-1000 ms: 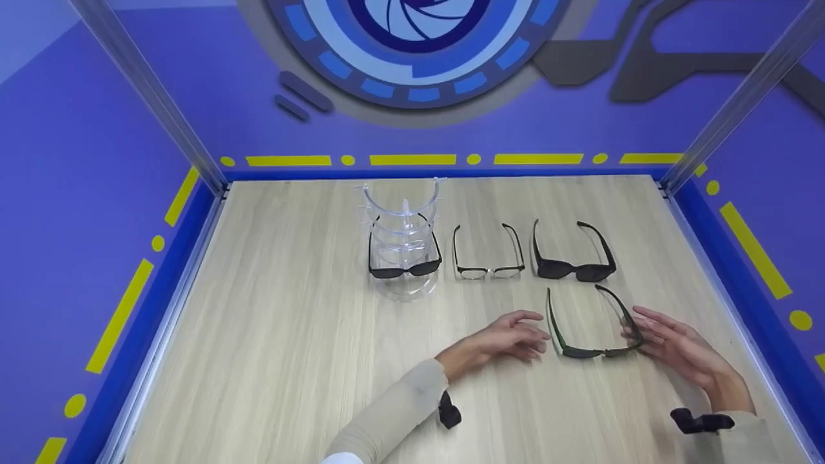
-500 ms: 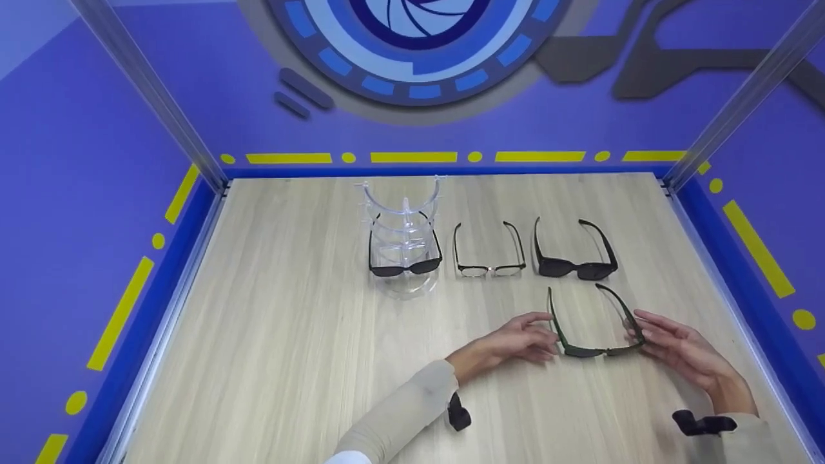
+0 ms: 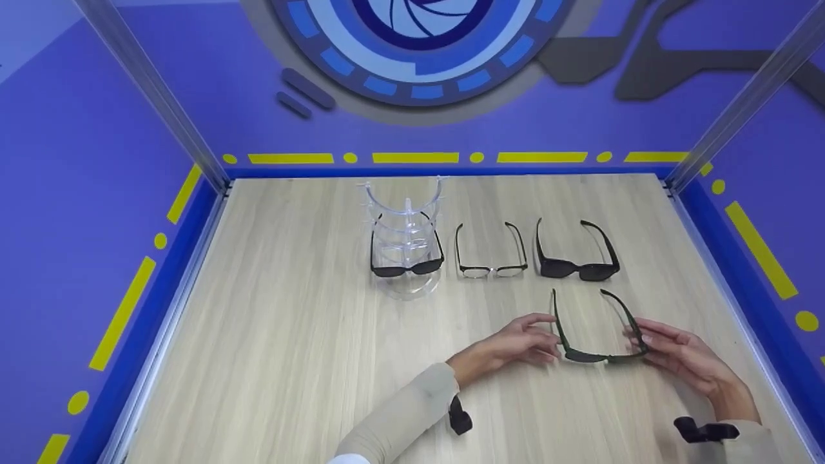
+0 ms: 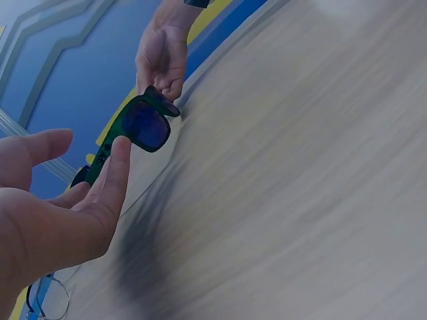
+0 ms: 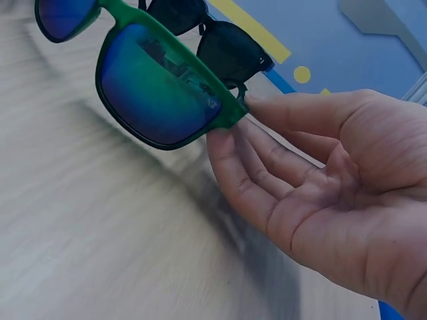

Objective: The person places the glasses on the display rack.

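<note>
Right fingers: we see the thumb and fingers (image 5: pixel 230 167) of the right hand (image 3: pixel 689 354) pinching the green sunglasses (image 3: pixel 586 356) at the right temple, close to the hinge.
Left fingers: we see the left hand (image 3: pixel 519 338) at the opposite temple, its fingers loosely extended and one fingertip against the frame; in the left wrist view its thumb stands apart.
Green pair: we find it between the two hands, temples unfolded and pointing away from the person, blue-green lenses facing the person; we cannot tell whether it touches the tabletop (image 3: pixel 271 309).
Wrists: we note pale sleeves (image 3: pixel 399 412) and a black device (image 3: pixel 459 419) at each wrist.
Beyond the green pair: we see black sunglasses (image 3: pixel 578 270), unfolded.
Left of those: we see clear-lensed glasses (image 3: pixel 492 270), also unfolded.
Clear stand: we see a transparent display stand (image 3: pixel 408 206) with dark sunglasses (image 3: pixel 388 272) across its lower part, temples running back either side.
Backdrop: we have blue-purple walls (image 3: pixel 206 96) with yellow dashes (image 3: pixel 416 157).
</note>
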Motion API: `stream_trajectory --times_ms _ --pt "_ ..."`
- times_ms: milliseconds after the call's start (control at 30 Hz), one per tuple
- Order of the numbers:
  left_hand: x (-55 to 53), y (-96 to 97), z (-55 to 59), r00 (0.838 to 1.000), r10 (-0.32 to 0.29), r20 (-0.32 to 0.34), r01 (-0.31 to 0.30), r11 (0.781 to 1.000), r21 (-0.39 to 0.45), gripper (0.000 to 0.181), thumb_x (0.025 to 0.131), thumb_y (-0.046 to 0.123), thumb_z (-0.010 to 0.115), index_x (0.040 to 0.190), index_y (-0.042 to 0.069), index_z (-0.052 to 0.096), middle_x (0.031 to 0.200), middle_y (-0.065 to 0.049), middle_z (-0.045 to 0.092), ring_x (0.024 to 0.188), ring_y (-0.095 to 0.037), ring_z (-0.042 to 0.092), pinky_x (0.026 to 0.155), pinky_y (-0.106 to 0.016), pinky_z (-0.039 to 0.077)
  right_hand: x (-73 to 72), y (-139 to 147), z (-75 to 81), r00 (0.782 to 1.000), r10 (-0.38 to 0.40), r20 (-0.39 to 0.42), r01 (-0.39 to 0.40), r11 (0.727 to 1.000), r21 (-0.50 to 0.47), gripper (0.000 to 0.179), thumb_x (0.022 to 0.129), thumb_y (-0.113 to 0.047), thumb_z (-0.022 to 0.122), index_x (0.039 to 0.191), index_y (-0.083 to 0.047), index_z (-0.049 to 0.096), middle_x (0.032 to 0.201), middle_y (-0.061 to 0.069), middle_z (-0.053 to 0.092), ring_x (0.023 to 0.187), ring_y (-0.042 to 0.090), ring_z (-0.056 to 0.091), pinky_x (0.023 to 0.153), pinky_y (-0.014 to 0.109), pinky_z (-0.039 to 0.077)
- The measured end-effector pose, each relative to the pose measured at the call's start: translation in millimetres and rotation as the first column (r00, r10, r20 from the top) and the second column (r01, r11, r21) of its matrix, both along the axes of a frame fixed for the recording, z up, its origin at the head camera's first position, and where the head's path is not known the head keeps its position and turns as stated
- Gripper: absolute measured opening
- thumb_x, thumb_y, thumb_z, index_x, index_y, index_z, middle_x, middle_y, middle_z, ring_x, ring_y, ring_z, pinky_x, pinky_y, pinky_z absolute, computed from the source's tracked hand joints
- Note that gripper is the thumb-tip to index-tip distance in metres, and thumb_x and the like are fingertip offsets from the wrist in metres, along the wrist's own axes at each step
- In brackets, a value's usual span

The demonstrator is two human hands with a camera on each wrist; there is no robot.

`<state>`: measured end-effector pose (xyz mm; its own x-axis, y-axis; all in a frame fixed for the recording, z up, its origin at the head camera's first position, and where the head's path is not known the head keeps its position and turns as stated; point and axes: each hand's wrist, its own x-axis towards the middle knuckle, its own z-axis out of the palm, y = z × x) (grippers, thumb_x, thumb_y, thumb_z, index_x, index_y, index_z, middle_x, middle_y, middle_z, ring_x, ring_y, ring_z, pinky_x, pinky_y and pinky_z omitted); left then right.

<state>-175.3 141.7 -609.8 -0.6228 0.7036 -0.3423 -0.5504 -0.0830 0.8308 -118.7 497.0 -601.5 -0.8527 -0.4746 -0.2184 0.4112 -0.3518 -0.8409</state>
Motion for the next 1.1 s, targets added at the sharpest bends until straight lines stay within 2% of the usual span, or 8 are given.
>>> stream_trajectory --times_ms 167,267,367,467,567,733,967,1100 --pt "1.0 -1.5 1.1 0.999 0.035 0.006 -0.035 0.999 0.009 0.047 0.097 0.001 0.064 0.141 0.014 0.055 0.129 -0.035 0.063 0.094 -0.024 0.075 0.084 -0.029 0.063 3.2 -2 5.8 1.0 -0.006 0.0 0.006 0.996 0.093 0.051 0.108 0.006 0.033 0.141 -0.021 0.062 0.135 0.004 0.069 0.122 0.017 0.068 0.098 0.027 0.058" --pt "2.8 -3.4 2.8 0.998 0.058 0.009 -0.058 0.998 0.015 0.046 0.096 0.0 0.064 0.14 0.014 0.056 0.127 -0.034 0.064 0.086 -0.016 0.072 0.082 -0.028 0.063 4.3 -4 7.8 1.0 0.0 -0.006 0.001 0.99 0.139 0.052 0.108 0.005 0.035 0.144 -0.023 0.059 0.137 0.001 0.068 0.123 0.015 0.067 0.096 0.026 0.059" --pt "6.2 -7.4 3.5 0.998 0.065 0.012 -0.065 0.998 0.026 0.046 0.096 0.0 0.064 0.139 0.015 0.056 0.126 -0.035 0.064 0.083 -0.014 0.072 0.085 -0.031 0.063 5.3 -5 7.1 1.0 0.013 -0.005 -0.012 0.993 0.117 0.053 0.108 0.006 0.033 0.146 -0.023 0.057 0.139 0.001 0.066 0.125 0.017 0.066 0.099 0.027 0.058" --pt "9.2 -12.4 3.5 0.997 0.07 0.027 -0.071 0.997 0.041 0.046 0.096 0.0 0.064 0.139 0.015 0.057 0.124 -0.034 0.066 0.082 -0.013 0.072 0.088 -0.035 0.063 5.6 -7 5.9 0.999 0.042 -0.001 -0.042 0.998 0.048 0.056 0.108 0.008 0.029 0.148 -0.022 0.054 0.142 0.004 0.064 0.128 0.019 0.064 0.104 0.028 0.055" --pt "9.3 -17.3 3.9 0.996 0.079 0.031 -0.081 0.995 0.053 0.047 0.096 -0.001 0.063 0.141 0.013 0.056 0.115 -0.026 0.07 0.082 -0.013 0.072 0.089 -0.036 0.063 5.1 -11 4.8 0.998 0.066 -0.008 -0.066 0.998 0.012 0.058 0.107 0.009 0.028 0.15 -0.021 0.052 0.143 0.006 0.064 0.13 0.02 0.063 0.106 0.03 0.054" --pt "6.3 -23.7 5.7 0.996 0.087 0.017 -0.088 0.995 0.047 0.052 0.097 -0.002 0.06 0.147 0.01 0.052 0.1 -0.004 0.07 0.08 -0.011 0.07 0.086 -0.031 0.063 3.4 -19 3.6 0.996 0.071 -0.057 -0.069 0.997 0.033 0.058 0.106 0.011 0.031 0.152 -0.02 0.049 0.139 0.007 0.066 0.127 0.018 0.065 0.101 0.029 0.057" --pt "8.3 -31.8 7.3 0.994 0.106 0.013 -0.107 0.994 0.027 0.057 0.095 -0.003 0.062 0.149 0.011 0.048 0.091 0.001 0.069 0.076 -0.01 0.069 0.075 -0.023 0.062 3.3 -31 5.8 0.995 0.086 -0.054 -0.087 0.996 -0.004 0.06 0.106 0.012 0.03 0.151 -0.022 0.049 0.137 0.007 0.068 0.126 0.015 0.065 0.096 0.026 0.059" --pt "8.9 -38.0 7.9 0.993 0.117 -0.006 -0.117 0.993 0.014 0.057 0.094 -0.005 0.062 0.148 0.009 0.048 0.089 0.001 0.068 0.073 -0.009 0.068 0.075 -0.023 0.061 6.7 -41 10.5 0.996 0.07 -0.058 -0.066 0.996 0.061 0.06 0.106 0.01 0.034 0.15 -0.026 0.05 0.132 0.003 0.07 0.119 0.012 0.068 0.092 0.025 0.06"
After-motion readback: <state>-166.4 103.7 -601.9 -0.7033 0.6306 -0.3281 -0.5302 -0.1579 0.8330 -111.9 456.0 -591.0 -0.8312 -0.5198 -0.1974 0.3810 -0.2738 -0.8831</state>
